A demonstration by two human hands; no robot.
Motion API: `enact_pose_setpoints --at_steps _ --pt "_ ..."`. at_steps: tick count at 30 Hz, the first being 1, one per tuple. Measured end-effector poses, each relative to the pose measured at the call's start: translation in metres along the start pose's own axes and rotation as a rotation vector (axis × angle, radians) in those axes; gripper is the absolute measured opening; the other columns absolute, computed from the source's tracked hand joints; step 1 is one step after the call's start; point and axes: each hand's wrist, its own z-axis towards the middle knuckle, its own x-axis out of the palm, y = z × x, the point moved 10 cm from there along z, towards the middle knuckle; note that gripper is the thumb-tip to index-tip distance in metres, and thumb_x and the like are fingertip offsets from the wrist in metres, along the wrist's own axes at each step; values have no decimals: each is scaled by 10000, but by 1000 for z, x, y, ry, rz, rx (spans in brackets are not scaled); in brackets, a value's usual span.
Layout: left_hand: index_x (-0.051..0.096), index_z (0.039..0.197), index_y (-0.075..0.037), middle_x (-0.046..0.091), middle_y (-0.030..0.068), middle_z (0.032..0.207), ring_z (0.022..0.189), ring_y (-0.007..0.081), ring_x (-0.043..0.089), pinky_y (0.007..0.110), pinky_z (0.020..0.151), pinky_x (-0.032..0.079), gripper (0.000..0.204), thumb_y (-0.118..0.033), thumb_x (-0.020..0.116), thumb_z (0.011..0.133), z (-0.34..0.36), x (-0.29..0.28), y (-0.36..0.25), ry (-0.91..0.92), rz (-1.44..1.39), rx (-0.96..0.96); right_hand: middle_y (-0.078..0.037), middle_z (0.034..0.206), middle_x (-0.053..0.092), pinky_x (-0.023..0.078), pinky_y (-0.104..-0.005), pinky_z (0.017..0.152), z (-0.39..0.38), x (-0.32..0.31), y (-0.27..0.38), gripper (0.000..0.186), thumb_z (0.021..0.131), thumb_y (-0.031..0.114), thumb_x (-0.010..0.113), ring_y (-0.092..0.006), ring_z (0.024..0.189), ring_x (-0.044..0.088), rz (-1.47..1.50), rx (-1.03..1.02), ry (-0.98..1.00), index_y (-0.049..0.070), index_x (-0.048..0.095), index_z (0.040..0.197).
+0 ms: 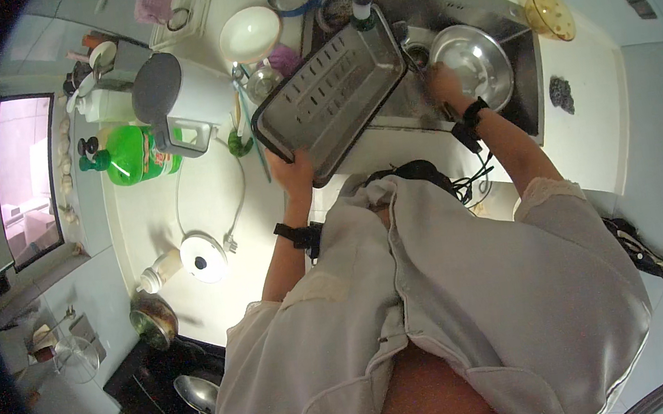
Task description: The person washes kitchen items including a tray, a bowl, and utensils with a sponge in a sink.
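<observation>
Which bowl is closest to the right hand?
The shiny metal bowl in the sink: its left side is next to the right hand. The white bowl and yellow bowl sit farther away.

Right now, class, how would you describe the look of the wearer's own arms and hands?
The left hand and right hand are ungloved. A black band circles the left wrist; another black strap circles the right, with thin black cables nearby. The loose sleeves are pale and short.

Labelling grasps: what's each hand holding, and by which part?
Left hand: grey tray, by its near short side. Right hand: blurred, near metal bowl; can't tell whether it holds anything.
</observation>
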Motion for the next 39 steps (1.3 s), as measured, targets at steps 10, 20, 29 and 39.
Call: enact_pose_setpoints --at_steps 10,20,29,39 --pt "437 974 17 509 152 931 838 254 505 303 769 382 335 -26 520 653 0 11 48 23 -269 -233 -165 906 526 401 -368 673 56 -11 -18 337 761 156 528 -253 781 516 807 -83 -288 -15 419 1031" --pt "408 1028 22 509 139 961 868 235 501 309 777 384 396 -20 536 655 14 69 79 407 -467 -477 -102 828 596 440 -290 659 3 -88 -57 415 644 191 661 -181 728 554 685 34 -181 -15 531 980" --pt "227 1192 37 482 167 1011 838 257 506 323 738 416 636 -188 580 714 -8 189 36 999 -275 -493 -97 850 600 435 -275 678 -100 -220 -102 331 644 63 615 -156 754 560 882 -130 -745 -25 542 955" --pt "93 1293 -12 369 166 1214 1111 232 392 299 888 347 809 -346 569 731 -26 232 -36 1309 -425 -466 -134 807 578 434 -288 651 -175 -252 -36 264 645 83 609 -234 701 562 556 -238 -1078 14 559 895"
